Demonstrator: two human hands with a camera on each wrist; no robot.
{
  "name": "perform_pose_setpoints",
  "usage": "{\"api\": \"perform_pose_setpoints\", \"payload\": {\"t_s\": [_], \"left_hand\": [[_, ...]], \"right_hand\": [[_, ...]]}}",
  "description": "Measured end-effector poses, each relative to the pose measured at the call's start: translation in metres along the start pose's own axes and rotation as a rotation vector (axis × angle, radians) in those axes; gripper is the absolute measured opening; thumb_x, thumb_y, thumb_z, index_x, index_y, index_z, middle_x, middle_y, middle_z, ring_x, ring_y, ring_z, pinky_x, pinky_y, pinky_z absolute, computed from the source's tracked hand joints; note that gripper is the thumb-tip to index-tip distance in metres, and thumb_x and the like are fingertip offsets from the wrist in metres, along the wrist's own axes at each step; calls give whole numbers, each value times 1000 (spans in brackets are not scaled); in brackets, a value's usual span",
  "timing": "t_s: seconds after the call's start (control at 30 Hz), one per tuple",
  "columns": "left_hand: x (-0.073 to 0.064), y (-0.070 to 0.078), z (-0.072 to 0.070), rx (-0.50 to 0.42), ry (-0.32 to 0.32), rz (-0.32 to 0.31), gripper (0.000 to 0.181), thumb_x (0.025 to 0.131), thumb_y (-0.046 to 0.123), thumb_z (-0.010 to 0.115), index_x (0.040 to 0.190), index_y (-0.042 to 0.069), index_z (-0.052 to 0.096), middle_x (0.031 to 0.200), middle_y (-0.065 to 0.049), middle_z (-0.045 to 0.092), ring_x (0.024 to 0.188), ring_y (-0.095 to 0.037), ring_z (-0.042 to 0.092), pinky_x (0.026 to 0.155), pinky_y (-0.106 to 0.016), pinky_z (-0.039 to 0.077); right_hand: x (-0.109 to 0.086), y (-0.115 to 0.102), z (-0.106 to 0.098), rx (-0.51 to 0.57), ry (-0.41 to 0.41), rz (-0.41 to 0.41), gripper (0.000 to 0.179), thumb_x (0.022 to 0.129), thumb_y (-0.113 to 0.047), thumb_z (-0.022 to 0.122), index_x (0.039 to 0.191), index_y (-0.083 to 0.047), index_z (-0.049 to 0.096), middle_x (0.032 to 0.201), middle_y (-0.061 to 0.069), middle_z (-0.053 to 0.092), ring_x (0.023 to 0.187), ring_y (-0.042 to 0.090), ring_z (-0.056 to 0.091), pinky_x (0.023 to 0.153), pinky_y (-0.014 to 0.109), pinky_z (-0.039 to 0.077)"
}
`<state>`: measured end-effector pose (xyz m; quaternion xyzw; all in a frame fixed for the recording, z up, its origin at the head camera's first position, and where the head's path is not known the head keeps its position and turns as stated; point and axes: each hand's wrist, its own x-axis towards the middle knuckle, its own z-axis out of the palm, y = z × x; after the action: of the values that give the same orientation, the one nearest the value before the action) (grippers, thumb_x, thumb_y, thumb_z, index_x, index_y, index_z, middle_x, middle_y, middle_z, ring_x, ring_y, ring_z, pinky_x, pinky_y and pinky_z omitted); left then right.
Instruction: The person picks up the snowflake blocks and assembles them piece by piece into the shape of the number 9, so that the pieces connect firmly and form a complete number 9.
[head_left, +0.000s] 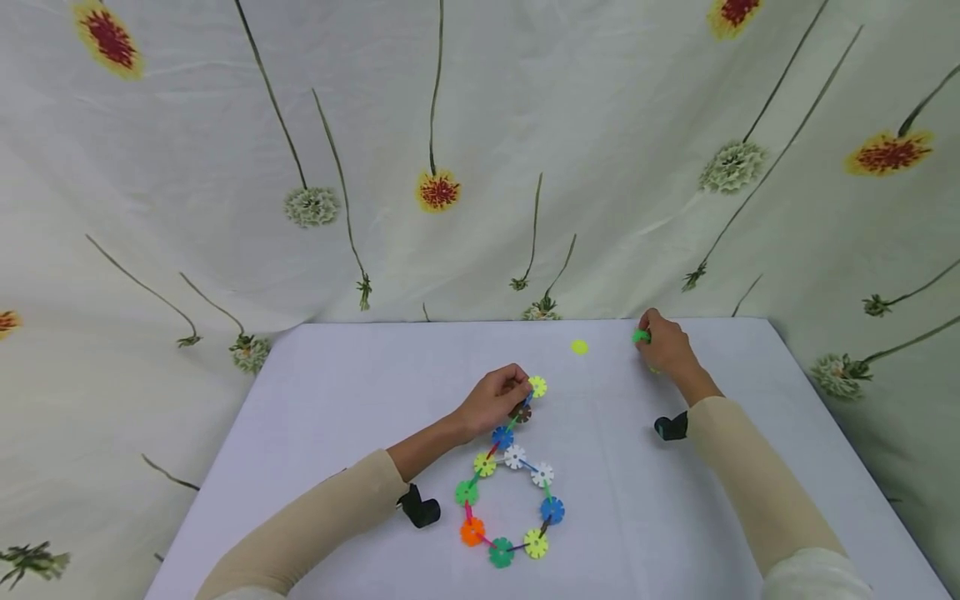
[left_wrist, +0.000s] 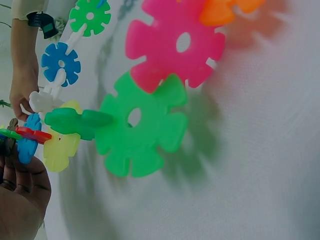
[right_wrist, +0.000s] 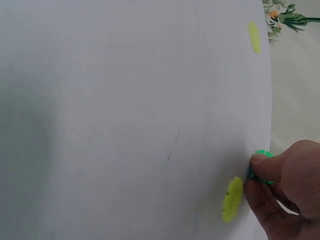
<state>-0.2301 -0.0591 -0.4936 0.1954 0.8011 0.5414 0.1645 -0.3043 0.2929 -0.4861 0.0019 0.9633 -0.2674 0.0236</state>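
Observation:
My left hand (head_left: pixel 491 404) pinches the upper end of a chain of notched plastic discs, near a brown disc (head_left: pixel 522 413) and the yellow disc (head_left: pixel 537 386) at its tip. Lower down, the chain closes into a ring of coloured discs, among them an orange disc (head_left: pixel 472 532). In the left wrist view a green disc (left_wrist: pixel 140 142) and a pink disc (left_wrist: pixel 175 45) of the chain loom close. At the table's far right, my right hand (head_left: pixel 670 350) pinches a green disc (head_left: pixel 641 336) between thumb and fingers. Just beside those fingers is a yellow disc (right_wrist: pixel 232 200).
Another yellow disc (head_left: pixel 580 347) lies near the table's back edge, between the two hands. The white-covered table (head_left: pixel 360 367) ends at a flowered cloth (head_left: pixel 480 250) hanging behind it. Black wrist cameras (head_left: pixel 420 508) jut from both sleeves.

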Motion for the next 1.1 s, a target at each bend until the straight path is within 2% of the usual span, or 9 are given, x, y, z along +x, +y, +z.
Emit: {"api": "perform_pose_setpoints", "payload": {"t_s": [0.23, 0.33, 0.43, 0.53, 0.77, 0.9, 1.1], "left_hand": [[0, 0, 0, -1, 0, -3, 19, 113, 21, 54, 115, 4, 63, 96, -4, 63, 78, -12, 54, 73, -26, 46], [0, 1, 0, 8, 1, -12, 18, 113, 21, 54, 115, 6, 63, 97, -3, 64, 80, -12, 54, 73, -25, 46], [0, 0, 0, 14, 2, -22, 17, 113, 21, 54, 115, 7, 63, 98, -3, 64, 80, -12, 54, 73, -25, 46], [0, 1, 0, 9, 1, -31, 17, 113, 21, 53, 115, 7, 63, 99, -4, 64, 81, -13, 55, 74, -25, 46], [1, 0, 0, 3, 0, -42, 21, 114, 23, 53, 116, 4, 63, 102, -8, 65, 84, -14, 56, 78, -28, 47], [2, 0, 1, -1, -2, -47, 23, 114, 24, 53, 117, 4, 63, 100, -8, 65, 83, -14, 55, 77, -28, 46], [0, 1, 0, -19, -7, -56, 23, 114, 24, 53, 119, 4, 63, 101, -9, 65, 83, -14, 57, 79, -28, 48]], "right_hand": [[-5, 4, 6, 108, 59, -9, 23, 104, -8, 61, 127, -4, 60, 118, 26, 73, 100, 36, 67, 81, 43, 52], [-10, 3, 10, 156, 89, -79, 23, 104, -7, 62, 128, -5, 64, 119, 25, 74, 101, 36, 67, 84, 43, 52], [-18, -5, 15, 218, 100, -178, 24, 104, -5, 65, 128, -5, 67, 120, 24, 76, 107, 38, 71, 92, 48, 56], [-30, -18, 20, 271, 85, -251, 22, 102, -6, 70, 124, -6, 69, 116, 20, 78, 109, 37, 74, 96, 49, 58], [-55, -49, 34, 325, 39, -374, 15, 100, -10, 75, 115, -12, 73, 108, 6, 80, 102, 24, 76, 90, 34, 61], [-65, -64, 40, 347, 5, -448, 13, 100, -10, 76, 112, -14, 75, 107, 3, 80, 99, 20, 77, 90, 31, 62], [-76, -82, 46, 415, -56, -513, 10, 101, -11, 75, 110, -15, 76, 106, 1, 79, 98, 17, 77, 90, 29, 62]]}}
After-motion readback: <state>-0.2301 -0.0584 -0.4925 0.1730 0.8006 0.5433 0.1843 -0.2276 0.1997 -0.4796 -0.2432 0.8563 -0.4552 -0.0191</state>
